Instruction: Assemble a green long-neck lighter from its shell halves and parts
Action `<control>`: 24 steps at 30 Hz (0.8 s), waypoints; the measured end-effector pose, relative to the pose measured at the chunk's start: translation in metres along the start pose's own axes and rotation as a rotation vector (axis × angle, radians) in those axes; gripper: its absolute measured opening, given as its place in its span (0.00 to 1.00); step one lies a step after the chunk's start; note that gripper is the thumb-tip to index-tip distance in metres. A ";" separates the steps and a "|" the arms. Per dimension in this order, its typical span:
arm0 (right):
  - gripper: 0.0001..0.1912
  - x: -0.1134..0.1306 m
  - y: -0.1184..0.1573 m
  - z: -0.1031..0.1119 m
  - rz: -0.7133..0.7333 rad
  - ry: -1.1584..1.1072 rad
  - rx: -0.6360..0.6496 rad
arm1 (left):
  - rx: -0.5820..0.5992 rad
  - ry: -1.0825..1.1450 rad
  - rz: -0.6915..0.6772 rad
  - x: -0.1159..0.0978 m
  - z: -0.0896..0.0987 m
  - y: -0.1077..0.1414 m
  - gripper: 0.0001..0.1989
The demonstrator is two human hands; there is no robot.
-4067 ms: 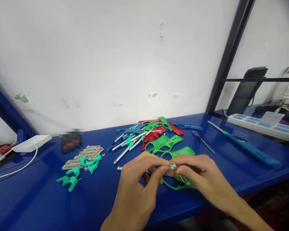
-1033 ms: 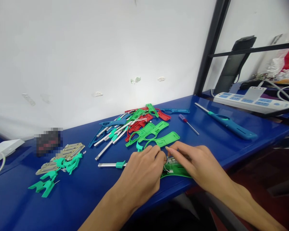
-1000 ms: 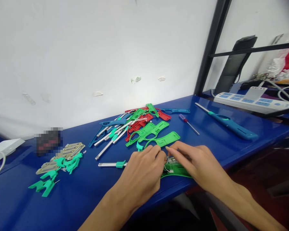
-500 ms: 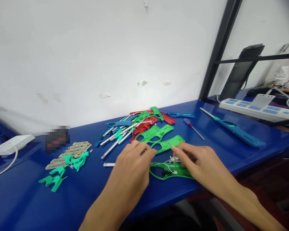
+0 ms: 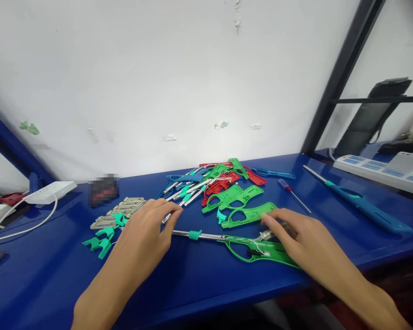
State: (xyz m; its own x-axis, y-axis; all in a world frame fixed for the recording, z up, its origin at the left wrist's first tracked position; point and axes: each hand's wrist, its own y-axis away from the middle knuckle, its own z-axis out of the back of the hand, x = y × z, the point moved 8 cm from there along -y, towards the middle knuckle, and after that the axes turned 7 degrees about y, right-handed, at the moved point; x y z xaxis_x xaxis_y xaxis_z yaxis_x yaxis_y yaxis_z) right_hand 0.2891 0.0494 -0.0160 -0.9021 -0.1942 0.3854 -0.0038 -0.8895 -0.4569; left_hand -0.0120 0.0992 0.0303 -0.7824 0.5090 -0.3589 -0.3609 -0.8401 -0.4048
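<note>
A green lighter half-shell (image 5: 278, 255) lies near the table's front edge, with a white wire and a black part inside. Its metal tube (image 5: 211, 236) points left and carries a teal clip (image 5: 194, 235). My right hand (image 5: 298, 231) is closed on a clear part (image 5: 267, 234) at the shell's upper edge. My left hand (image 5: 147, 229) is left of the tube, thumb and forefinger pressed together; what they hold, if anything, is hidden. Just above the tube are another green half-shell (image 5: 249, 214) and a small teal piece (image 5: 221, 216).
Behind lies a pile of red, green and blue shells (image 5: 223, 183) with metal tubes. Beige parts (image 5: 105, 220) and teal clips (image 5: 105, 243) are at left. A screwdriver (image 5: 285, 185), blue lighter (image 5: 368, 204) and power strip (image 5: 382, 172) are at right.
My left hand has moved left, away from the green half-shell, uncovering the tube with its teal clip and the small teal piece. My right hand stays by the shell. The view has shifted left.
</note>
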 end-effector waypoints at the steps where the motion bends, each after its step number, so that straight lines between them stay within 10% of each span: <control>1: 0.20 -0.002 0.000 0.002 0.001 0.013 -0.017 | 0.003 -0.014 0.002 0.001 0.001 0.000 0.15; 7: 0.17 0.002 0.011 0.022 0.027 0.033 -0.087 | 0.116 -0.154 -0.023 0.004 -0.010 -0.017 0.15; 13: 0.14 0.033 0.028 0.012 0.254 0.016 0.107 | 0.235 -0.223 -0.066 0.007 -0.021 -0.057 0.16; 24: 0.13 0.037 0.030 -0.002 0.347 0.083 0.161 | 0.428 -0.016 -0.385 -0.058 -0.073 -0.051 0.16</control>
State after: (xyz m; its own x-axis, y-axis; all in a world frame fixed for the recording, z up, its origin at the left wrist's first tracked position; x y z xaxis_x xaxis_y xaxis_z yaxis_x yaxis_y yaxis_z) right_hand 0.2553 0.0162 -0.0169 -0.8699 -0.4663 0.1610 0.3693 -0.8319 -0.4142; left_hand 0.0886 0.1266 0.0107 -0.5602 0.7933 -0.2386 -0.7921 -0.5972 -0.1260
